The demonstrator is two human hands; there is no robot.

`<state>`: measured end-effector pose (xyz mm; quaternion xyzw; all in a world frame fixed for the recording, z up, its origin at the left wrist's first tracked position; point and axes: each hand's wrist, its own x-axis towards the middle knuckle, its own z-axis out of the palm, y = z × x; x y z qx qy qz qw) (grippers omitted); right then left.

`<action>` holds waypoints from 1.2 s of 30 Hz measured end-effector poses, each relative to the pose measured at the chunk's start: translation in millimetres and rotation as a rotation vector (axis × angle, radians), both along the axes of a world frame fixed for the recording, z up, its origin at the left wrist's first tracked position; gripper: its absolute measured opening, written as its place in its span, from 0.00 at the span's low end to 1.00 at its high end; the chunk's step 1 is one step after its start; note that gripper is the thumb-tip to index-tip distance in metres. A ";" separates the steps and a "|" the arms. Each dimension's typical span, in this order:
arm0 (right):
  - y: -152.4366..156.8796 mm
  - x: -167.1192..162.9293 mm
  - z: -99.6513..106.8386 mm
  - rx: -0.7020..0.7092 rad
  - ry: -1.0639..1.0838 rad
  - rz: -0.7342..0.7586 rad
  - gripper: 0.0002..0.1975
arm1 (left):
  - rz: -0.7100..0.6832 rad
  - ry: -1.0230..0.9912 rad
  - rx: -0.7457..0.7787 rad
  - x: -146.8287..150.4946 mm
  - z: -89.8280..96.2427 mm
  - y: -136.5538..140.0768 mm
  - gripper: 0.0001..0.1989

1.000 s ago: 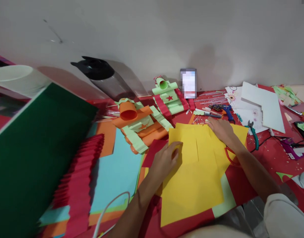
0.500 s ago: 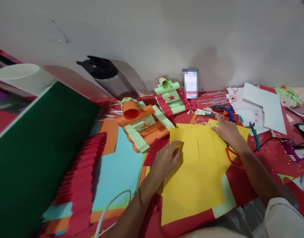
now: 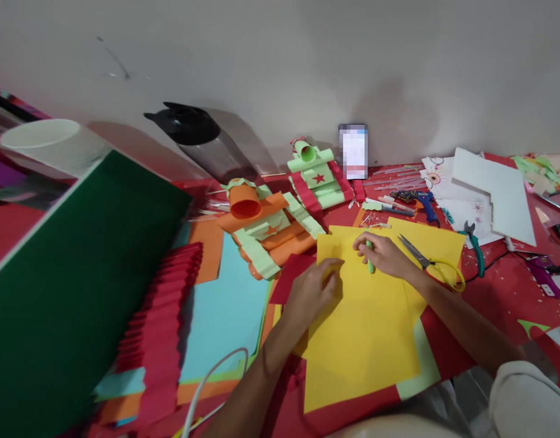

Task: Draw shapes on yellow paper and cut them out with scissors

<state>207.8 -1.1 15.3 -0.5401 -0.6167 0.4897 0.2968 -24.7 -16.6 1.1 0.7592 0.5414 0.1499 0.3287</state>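
Observation:
My left hand (image 3: pixel 311 289) lies at the left edge of the large yellow sheet of paper (image 3: pixel 362 340), its thumb and index finger apart and resting on it. Over the top part of that sheet, my right hand (image 3: pixel 384 252) is closed around a short green stick (image 3: pixel 370 261); its exact kind cannot be made out. Just right of that hand, scissors (image 3: pixel 432 261) with yellow handles lie with their blades slightly apart. A second yellow sheet (image 3: pixel 444 234) is partly under them. A dark red piece of paper (image 3: pixel 289 278) sits beside my left hand.
Two rolled-paper figures, one orange (image 3: pixel 270 225) and one light green (image 3: pixel 318 176), stand behind the sheet. A dark green board (image 3: pixel 79 292) and a pleated red paper strip (image 3: pixel 161 334) are leftward. Pliers (image 3: pixel 475 246), a glue gun (image 3: pixel 423 204) and white foam board (image 3: pixel 508 194) are rightward.
My right hand has moved left and toward me, from the sheet's upper right to its upper middle, and now shows the green stick. The scissors lie uncovered. My left hand stays put.

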 end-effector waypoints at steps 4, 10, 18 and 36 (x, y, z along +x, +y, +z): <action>3.7 6.8 -7.3 -0.013 0.085 -0.055 0.11 | -0.013 0.028 0.031 0.2 -1.7 -1.7 0.22; 5.2 13.3 -14.9 0.025 0.165 -0.093 0.08 | -0.022 0.127 0.025 0.9 -1.2 -3.7 0.23; 10.0 13.6 -12.5 0.022 0.207 -0.178 0.16 | -0.017 0.158 0.005 -0.5 -4.1 -6.6 0.21; 7.2 20.2 -4.6 0.249 -0.074 -0.213 0.14 | 0.032 0.082 0.150 -3.6 -9.8 -12.2 0.16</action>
